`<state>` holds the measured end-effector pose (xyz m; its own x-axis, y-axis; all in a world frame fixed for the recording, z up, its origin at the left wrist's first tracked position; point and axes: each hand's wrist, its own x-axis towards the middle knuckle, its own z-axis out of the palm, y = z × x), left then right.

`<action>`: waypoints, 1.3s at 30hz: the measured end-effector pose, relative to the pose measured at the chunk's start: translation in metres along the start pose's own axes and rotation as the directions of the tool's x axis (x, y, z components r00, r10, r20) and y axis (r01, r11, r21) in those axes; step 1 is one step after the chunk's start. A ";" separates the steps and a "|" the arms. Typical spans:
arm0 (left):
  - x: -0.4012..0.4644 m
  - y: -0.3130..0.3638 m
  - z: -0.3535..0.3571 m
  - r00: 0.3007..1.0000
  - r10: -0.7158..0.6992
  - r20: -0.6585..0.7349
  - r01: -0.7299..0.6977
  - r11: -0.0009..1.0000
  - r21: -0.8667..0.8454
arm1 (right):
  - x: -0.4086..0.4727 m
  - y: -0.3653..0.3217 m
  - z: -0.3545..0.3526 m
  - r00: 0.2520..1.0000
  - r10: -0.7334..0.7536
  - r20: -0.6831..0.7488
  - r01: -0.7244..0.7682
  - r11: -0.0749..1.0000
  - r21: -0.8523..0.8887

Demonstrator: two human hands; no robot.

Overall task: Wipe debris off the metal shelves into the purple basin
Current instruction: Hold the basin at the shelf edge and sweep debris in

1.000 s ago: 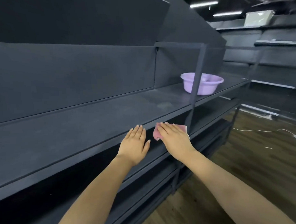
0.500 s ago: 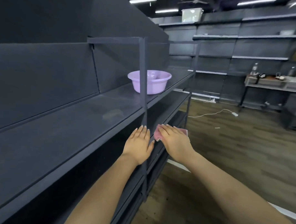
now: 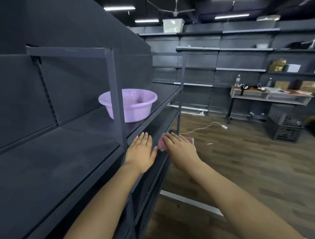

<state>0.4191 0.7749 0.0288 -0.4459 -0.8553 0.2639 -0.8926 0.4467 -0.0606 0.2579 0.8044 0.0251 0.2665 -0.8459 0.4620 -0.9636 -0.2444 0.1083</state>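
I'm keeping my right hand (image 3: 181, 147) flat on the pink cloth (image 3: 161, 143), fingers (image 3: 171, 136) straight and pressing it down by the metal shelf (image 3: 65, 158) edge. My left hand (image 3: 141, 153) is lying open just beside it. The purple basin (image 3: 133, 106) is sitting further along that shelf, well apart from both.

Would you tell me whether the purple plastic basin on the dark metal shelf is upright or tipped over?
Upright: the purple plastic basin sits flat on the dark metal shelf with its open rim facing up, behind a shelf post.
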 end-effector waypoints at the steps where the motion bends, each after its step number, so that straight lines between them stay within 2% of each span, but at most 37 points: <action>1: 0.009 0.001 0.004 1.000 -0.003 0.011 0.003 1.000 0.004 | 0.006 0.006 0.005 1.000 0.004 -0.004 -0.004 1.000 -0.002; 6: 0.051 0.001 0.019 0.999 -0.036 0.014 0.037 0.999 -0.020 | 0.042 0.038 0.028 0.998 -0.064 -0.004 0.064 0.998 0.017; 12: 0.099 -0.008 0.040 0.976 -0.216 0.014 0.217 0.976 -0.027 | 0.100 0.077 0.064 0.980 -0.185 -0.068 0.189 0.980 0.060; 15: 0.124 -0.010 0.047 0.936 -0.351 0.013 0.351 0.931 -0.105 | 0.128 0.101 0.072 0.949 -0.259 -0.180 0.273 0.961 0.054; 19: 0.149 -0.008 0.049 0.848 -0.527 -0.066 0.490 0.825 -0.282 | 0.160 0.129 0.077 0.916 -0.308 -0.258 0.336 0.939 0.072; 21: 0.158 -0.005 0.047 0.791 -0.609 -0.063 0.543 0.745 -0.388 | 0.171 0.137 0.081 0.898 -0.336 -0.284 0.370 0.926 0.073; 24: 0.171 -0.003 0.043 0.705 -0.709 0.012 0.606 0.593 -0.531 | 0.182 0.143 0.086 0.890 -0.362 -0.278 0.402 0.910 0.102; 28: 0.193 -0.007 0.034 0.558 -0.820 0.127 0.635 0.324 -0.701 | 0.196 0.146 0.094 0.852 -0.396 -0.343 0.447 0.891 0.082; 32: 0.218 -0.018 0.030 0.397 -0.884 0.246 0.529 0.002 -0.848 | 0.215 0.151 0.102 0.856 -0.381 -0.350 0.442 0.890 0.110; 35: 0.231 -0.032 0.031 0.293 -0.895 0.336 0.369 -0.218 -0.903 | 0.228 0.155 0.107 0.853 -0.380 -0.359 0.438 0.893 0.097; 37: 0.237 -0.039 0.032 0.247 -0.888 0.387 0.255 -0.326 -0.910 | 0.235 0.156 0.109 0.851 -0.376 -0.366 0.432 0.898 0.082; 39: 0.242 -0.043 0.032 0.230 -0.887 0.401 0.196 -0.361 -0.912 | 0.242 0.157 0.113 0.852 -0.372 -0.369 0.429 0.899 0.085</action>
<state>0.3477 0.5405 0.0641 0.6624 -0.6983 -0.2712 0.2950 -0.0897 0.9513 0.1734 0.5076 0.0550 0.5772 -0.4551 0.6780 -0.7506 -0.6227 0.2211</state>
